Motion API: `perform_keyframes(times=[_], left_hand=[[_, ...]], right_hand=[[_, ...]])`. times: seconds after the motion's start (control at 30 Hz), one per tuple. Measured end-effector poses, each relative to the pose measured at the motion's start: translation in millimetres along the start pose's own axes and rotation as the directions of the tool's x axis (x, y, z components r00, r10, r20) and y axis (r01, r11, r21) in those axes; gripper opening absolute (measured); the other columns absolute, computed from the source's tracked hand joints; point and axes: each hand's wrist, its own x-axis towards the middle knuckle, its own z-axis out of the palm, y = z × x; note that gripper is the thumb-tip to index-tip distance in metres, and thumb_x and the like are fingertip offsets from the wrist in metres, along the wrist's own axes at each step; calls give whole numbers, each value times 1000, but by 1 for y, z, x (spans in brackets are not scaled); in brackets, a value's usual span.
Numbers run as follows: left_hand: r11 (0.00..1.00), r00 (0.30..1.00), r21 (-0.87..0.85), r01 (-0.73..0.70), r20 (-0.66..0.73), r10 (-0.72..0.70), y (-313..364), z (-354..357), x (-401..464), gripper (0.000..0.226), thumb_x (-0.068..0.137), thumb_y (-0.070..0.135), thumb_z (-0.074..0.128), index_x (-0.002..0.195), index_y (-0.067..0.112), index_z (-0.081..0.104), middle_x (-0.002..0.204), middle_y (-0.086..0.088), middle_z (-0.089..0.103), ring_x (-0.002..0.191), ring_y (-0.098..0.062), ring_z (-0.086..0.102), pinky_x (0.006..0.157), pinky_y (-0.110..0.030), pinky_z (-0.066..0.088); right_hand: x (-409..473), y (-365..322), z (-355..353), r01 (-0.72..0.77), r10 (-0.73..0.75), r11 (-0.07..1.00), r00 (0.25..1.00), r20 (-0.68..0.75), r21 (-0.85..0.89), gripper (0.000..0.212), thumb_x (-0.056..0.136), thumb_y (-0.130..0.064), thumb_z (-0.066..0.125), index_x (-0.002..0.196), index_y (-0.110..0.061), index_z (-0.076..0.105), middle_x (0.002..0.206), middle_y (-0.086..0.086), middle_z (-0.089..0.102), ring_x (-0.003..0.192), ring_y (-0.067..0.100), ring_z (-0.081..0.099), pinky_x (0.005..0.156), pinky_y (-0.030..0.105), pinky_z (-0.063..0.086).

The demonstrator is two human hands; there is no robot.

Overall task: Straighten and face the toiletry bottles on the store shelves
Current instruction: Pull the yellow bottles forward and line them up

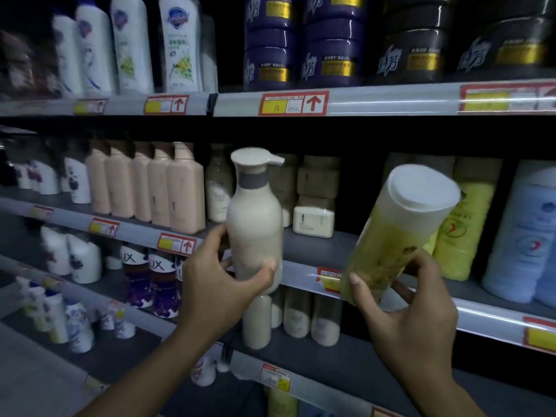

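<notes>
My left hand [216, 278] grips the lower body of a cream pump bottle [254, 218], held upright in front of the middle shelf, its spout turned right. My right hand [412, 305] holds a yellow bottle with a white cap [400, 230] by its base; the bottle tilts with its cap up and to the right. Both bottles are off the middle shelf [310, 245], in front of its rail.
Pink bottles [168, 188] line the middle shelf on the left; a small white box [313, 221], yellow bottles [463, 230] and pale blue bottles [523, 236] stand on the right. Purple tubs [301, 40] fill the top shelf. Cream bottles [294, 317] stand on the shelf below.
</notes>
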Motion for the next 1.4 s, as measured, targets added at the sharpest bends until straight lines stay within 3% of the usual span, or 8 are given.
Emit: perform_keyframes(times=[0.27,0.43,0.63,0.87,0.97,1.07,1.2,1.4], left_hand=[[979,976,68,191,89,-197,-28,2,-71,71,53,55,87,119,50,61,109,34,69,97,10,68,75,-24,63],[949,943,141,281,146,-300,-52,6,-109,72,49,61,86,115,58,58,109,31,70,97,8,68,75,-28,64],[901,876,212,379,232,-423,-81,14,-153,79,50,60,89,123,40,65,107,30,73,96,4,71,77,-28,64],[774,732,328,541,270,-626,-114,28,-179,65,48,55,87,108,36,69,97,23,77,88,6,72,84,-37,63],[751,702,378,542,288,-652,-124,36,-178,53,57,42,94,102,35,67,95,18,76,84,11,69,77,-27,62],[756,706,399,518,300,-642,-130,43,-166,49,66,32,95,105,32,66,99,16,75,86,7,69,73,-19,57],[781,738,389,488,293,-607,-130,58,-140,53,68,34,94,112,31,64,99,20,70,85,14,62,65,-8,46],[820,814,346,456,210,-542,-133,89,-113,61,59,46,93,111,29,66,108,8,76,91,-2,70,80,-32,62]], right_hand=[[-60,27,-21,-30,24,999,966,259,20,77,69,-32,93,138,-24,59,115,-12,69,103,7,69,83,18,58],[-97,44,-37,-85,88,996,916,392,-26,76,66,-45,86,137,-33,58,113,-26,65,96,-4,67,78,11,54],[-142,81,-44,-192,253,967,819,515,-170,81,64,-57,81,137,-40,54,116,-25,66,103,1,69,80,31,61],[-160,108,-42,-260,374,926,712,594,-272,70,67,-60,77,129,-38,54,110,-19,67,97,5,67,79,32,59],[-155,117,-39,-239,377,924,701,606,-299,61,75,-45,86,125,-38,51,108,-16,66,95,9,66,75,29,57],[-143,125,-35,-237,372,926,708,600,-295,60,78,-35,88,123,-38,49,105,-15,65,93,10,66,71,22,52],[-124,138,-26,-239,379,922,721,581,-304,62,77,-34,89,128,-26,55,107,-11,67,94,14,67,77,43,60],[-101,160,-10,-256,382,920,754,534,-296,57,78,-34,88,124,-20,57,98,-13,64,87,12,66,71,28,53]])
